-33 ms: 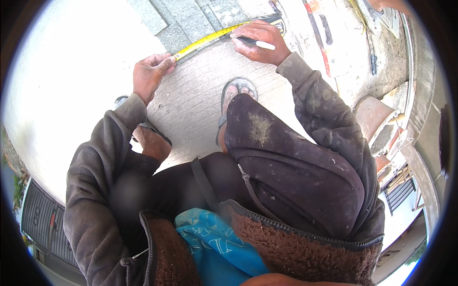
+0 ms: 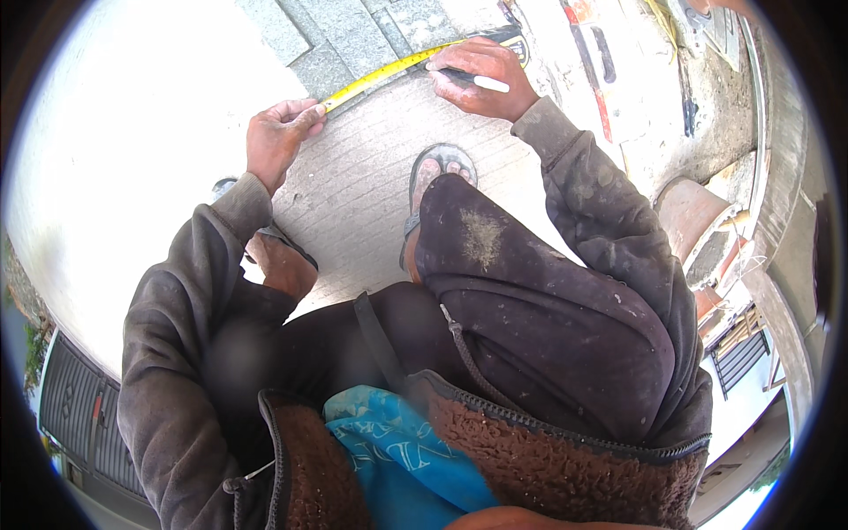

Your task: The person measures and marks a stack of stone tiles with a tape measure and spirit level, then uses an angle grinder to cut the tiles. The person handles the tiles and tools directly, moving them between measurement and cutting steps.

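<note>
Nearest, pale lettering on the blue shirt (image 2: 397, 473) is broken up by folds and partly covered by the open jacket (image 2: 172, 344). Past the knees, the left hand (image 2: 281, 141) pinches one end of the yellow tape (image 2: 380, 77), which spans between the hands along the grey slabs (image 2: 329, 40) with marks too small to read, while the right hand (image 2: 486, 79) grips a white-ended marker (image 2: 491, 84), its tip hard to make out, and partly hides the dark case (image 2: 517, 46). Farther right lies a red-and-dark bar (image 2: 603, 117).
</note>
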A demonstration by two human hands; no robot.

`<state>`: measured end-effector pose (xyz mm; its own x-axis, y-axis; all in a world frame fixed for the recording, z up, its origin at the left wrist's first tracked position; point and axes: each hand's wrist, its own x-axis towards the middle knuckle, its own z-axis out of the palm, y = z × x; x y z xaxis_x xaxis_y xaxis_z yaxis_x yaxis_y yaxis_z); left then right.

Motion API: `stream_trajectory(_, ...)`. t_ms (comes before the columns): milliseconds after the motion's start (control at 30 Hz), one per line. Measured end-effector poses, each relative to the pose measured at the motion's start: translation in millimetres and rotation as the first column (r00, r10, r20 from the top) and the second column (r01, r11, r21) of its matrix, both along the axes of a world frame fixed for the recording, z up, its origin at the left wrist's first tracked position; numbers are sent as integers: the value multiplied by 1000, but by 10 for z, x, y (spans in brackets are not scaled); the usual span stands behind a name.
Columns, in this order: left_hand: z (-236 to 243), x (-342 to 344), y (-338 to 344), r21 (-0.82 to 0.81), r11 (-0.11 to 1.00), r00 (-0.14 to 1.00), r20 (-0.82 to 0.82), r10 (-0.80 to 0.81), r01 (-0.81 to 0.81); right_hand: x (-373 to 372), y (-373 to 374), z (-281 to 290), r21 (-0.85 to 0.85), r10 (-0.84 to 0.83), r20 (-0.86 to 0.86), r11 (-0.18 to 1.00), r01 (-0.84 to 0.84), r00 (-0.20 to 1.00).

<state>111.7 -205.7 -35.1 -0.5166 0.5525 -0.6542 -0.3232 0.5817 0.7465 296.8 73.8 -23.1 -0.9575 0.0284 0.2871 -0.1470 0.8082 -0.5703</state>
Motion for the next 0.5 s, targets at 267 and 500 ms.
stream_trajectory(267,2,-32,55,-13,1000,1000,-22,-9,9,-45,31,9,33,0,12,999,0,1000)
stream_trajectory(500,-25,-35,42,-14,1000,1000,-17,-13,13,-57,20,-10,9,-20,-28,1000,20,999)
